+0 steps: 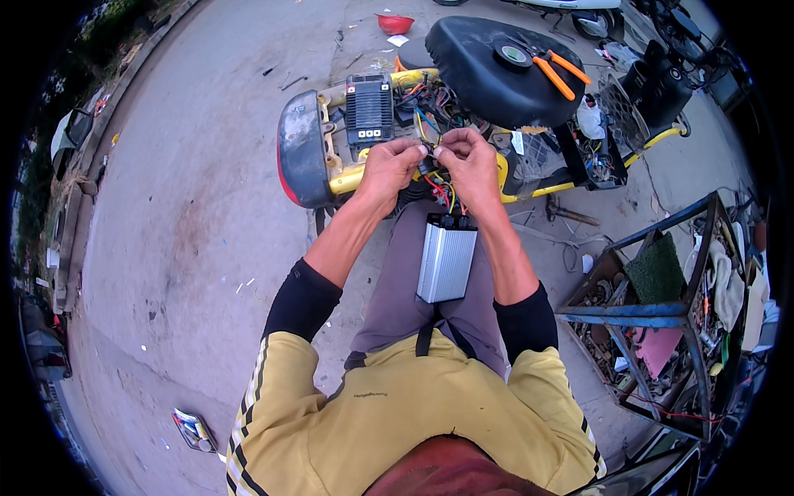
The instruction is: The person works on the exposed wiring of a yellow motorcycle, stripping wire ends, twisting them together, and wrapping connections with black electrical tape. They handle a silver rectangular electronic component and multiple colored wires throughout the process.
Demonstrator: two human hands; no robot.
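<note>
My left hand (390,172) and my right hand (470,169) meet over the yellow scooter frame (351,177), fingertips pinched on a small dark wire connector (428,149). Red, yellow and blue wires (442,185) run from there to a silver finned controller box (445,256) lying on my lap. Behind my hands sit a black finned unit (369,110) and a tangle of cables (413,103).
The black seat (467,74) carries a tape roll (514,56) and orange-handled pliers (552,81). At the right stands a metal cart (628,314) of scrap. A hammer (579,217), a red helmet (394,23) and a small tray (194,430) lie on the concrete ground (182,215).
</note>
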